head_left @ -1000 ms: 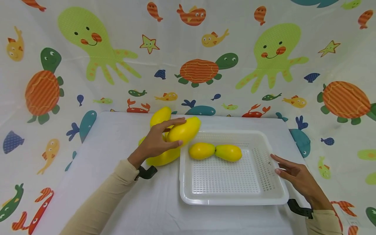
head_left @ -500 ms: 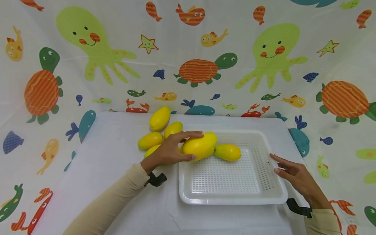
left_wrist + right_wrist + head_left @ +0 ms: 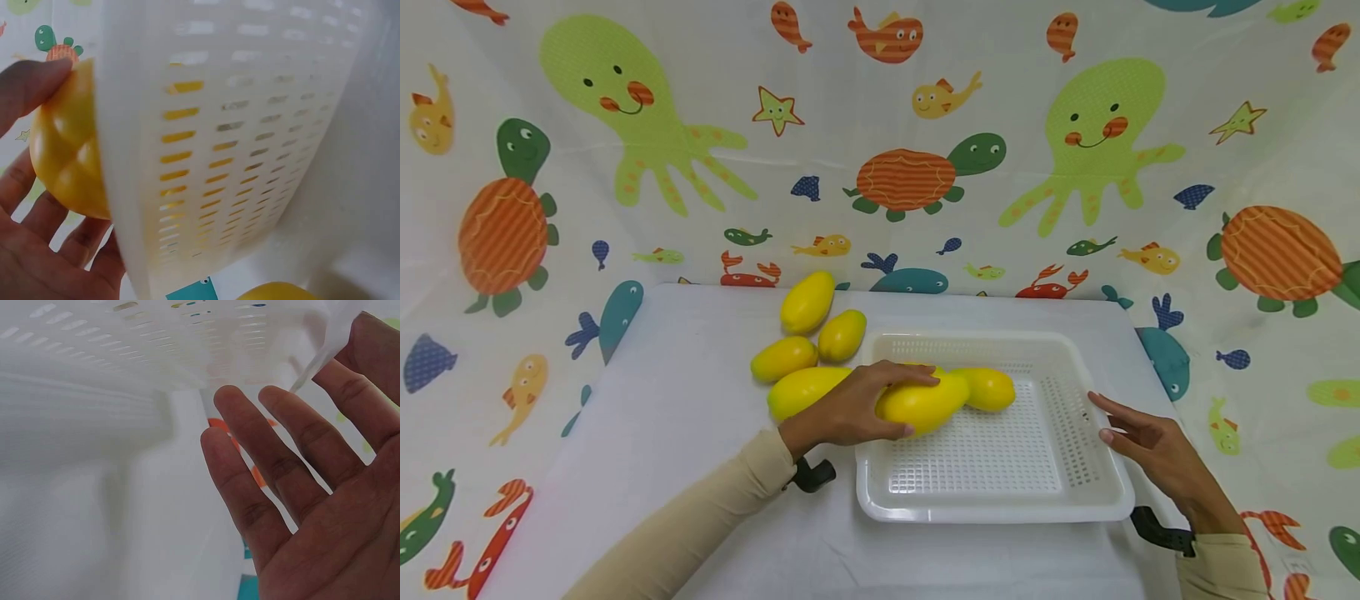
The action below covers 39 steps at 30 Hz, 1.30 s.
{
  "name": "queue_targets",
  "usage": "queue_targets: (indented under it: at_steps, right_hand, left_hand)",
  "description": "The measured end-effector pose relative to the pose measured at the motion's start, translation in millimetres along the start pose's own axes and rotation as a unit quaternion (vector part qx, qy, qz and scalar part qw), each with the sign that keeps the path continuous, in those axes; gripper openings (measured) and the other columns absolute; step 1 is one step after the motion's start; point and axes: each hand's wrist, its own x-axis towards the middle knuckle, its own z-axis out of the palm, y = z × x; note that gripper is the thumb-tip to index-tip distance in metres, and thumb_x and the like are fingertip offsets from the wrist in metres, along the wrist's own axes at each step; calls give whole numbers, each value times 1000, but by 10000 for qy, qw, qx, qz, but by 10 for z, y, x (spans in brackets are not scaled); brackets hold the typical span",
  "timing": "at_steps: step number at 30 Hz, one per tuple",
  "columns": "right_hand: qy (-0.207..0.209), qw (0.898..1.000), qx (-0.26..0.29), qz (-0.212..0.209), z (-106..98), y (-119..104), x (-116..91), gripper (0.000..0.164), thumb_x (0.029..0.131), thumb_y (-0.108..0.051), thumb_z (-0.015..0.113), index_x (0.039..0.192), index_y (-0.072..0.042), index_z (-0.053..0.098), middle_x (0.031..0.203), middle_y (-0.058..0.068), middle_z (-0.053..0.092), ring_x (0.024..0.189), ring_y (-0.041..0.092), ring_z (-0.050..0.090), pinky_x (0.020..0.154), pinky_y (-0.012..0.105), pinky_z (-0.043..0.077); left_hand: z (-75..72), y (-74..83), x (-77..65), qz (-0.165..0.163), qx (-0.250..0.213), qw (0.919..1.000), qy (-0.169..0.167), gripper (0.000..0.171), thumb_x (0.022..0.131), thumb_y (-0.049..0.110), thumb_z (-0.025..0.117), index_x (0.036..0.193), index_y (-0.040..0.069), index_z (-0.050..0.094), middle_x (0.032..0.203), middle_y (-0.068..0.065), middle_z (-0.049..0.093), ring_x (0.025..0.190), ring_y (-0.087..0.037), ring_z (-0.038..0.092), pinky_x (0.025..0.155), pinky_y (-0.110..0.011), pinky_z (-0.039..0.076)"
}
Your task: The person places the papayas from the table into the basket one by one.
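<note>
My left hand (image 3: 859, 403) grips a yellow papaya (image 3: 928, 402) over the left part of a white perforated plastic basket (image 3: 992, 510). In the left wrist view, thumb and fingers curve round the papaya's lobed end beside the basket wall (image 3: 144, 187). One papaya (image 3: 992, 390) lies inside the basket; another inside it is mostly hidden behind the held one. At the basket's right side, my right hand (image 3: 1172, 458) holds the rim with thumb and index finger, while its other fingers extend outside the wall in the right wrist view.
Several more papayas lie on the white tabletop (image 3: 700, 483) left of the basket, including one (image 3: 807, 303) at the back and one (image 3: 805, 392) partly behind the left hand. A sea-animal printed curtain (image 3: 820, 75) hangs behind the table.
My left hand has carried the papaya rightward and down from the basket's left edge to over its inside, partly covering the two papayas there. The right hand and basket stay put.
</note>
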Motion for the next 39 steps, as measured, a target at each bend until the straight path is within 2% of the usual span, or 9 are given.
queue_targets:
  at_steps: [3, 6, 11, 15, 18, 26, 33, 36, 39]
  right_hand:
    - [3, 10000, -36, 2, 1, 3, 3, 63, 105, -33, 68, 163, -22, 44, 167, -6, 41, 132, 32, 68, 98, 40, 63]
    - [10, 10000, -61, -19, 3, 2, 1, 63, 105, -33, 68, 163, -22, 44, 168, -3, 41, 132, 34, 68, 97, 39, 63]
    - [35, 9999, -30, -97, 6, -2, -8, 63, 105, -33, 68, 162, -21, 45, 167, -6, 43, 125, 9, 70, 97, 39, 64]
    - [63, 9999, 32, -134, 16, -5, -17, 63, 105, -34, 69, 162, -20, 45, 166, -11, 43, 117, -13, 62, 95, 37, 64]
    - [65, 9998, 69, -170, 18, -11, -21, 64, 105, -34, 69, 162, -21, 45, 167, -8, 43, 117, -17, 59, 95, 38, 64]
    - [49, 9997, 85, -217, 17, -8, -28, 64, 105, -33, 68, 163, -21, 44, 167, -3, 43, 119, -12, 62, 95, 41, 64]
    - [52, 9999, -44, -80, 24, -9, -27, 64, 105, -37, 68, 163, -23, 44, 169, 4, 41, 130, 31, 70, 96, 46, 64]
    - [89, 9999, -49, -94, 27, 4, -26, 64, 105, -37, 68, 162, -22, 44, 168, 0, 42, 130, 27, 70, 96, 45, 64]
    - [78, 9999, -41, -106, 27, 10, -29, 64, 105, -37, 68, 162, -22, 44, 167, -4, 42, 125, 12, 71, 96, 42, 64]
  left_hand:
    - [30, -4, -9, -38, 159, 9998, -96, 66, 87, 23, 83, 149, 32, 61, 165, 10, 50, 155, -15, 42, 128, -48, 37]
    - [54, 1, -14, -25, 302, 9994, -182, 66, 88, 21, 84, 149, 31, 62, 165, 11, 49, 154, -16, 42, 128, -48, 37]
    - [83, 20, -22, 4, 598, 9977, -319, 66, 88, 19, 85, 149, 29, 62, 165, 9, 50, 153, -18, 45, 128, -47, 38]
    - [94, 34, -28, 83, 941, 9947, -400, 66, 89, 19, 85, 150, 26, 61, 165, 6, 50, 152, -18, 46, 128, -46, 37]
    - [100, 30, -29, 131, 1166, 9922, -434, 66, 90, 20, 86, 151, 25, 61, 165, 5, 50, 152, -18, 47, 129, -45, 37]
    - [137, 9, -36, 22, 1580, 9863, -480, 69, 90, 24, 87, 152, 27, 58, 166, 7, 49, 153, -18, 47, 129, -43, 37]
    - [179, 27, -43, 1, 2090, 9766, -508, 79, 87, 31, 90, 157, 23, 54, 163, 4, 53, 149, -18, 52, 126, -41, 40]
    - [197, 34, -41, -19, 2221, 9736, -531, 80, 86, 32, 91, 156, 21, 55, 162, 2, 55, 148, -19, 54, 126, -42, 42]
    - [212, 46, -42, -68, 2321, 9710, -564, 77, 86, 33, 91, 154, 20, 56, 160, 3, 57, 147, -19, 55, 125, -41, 43]
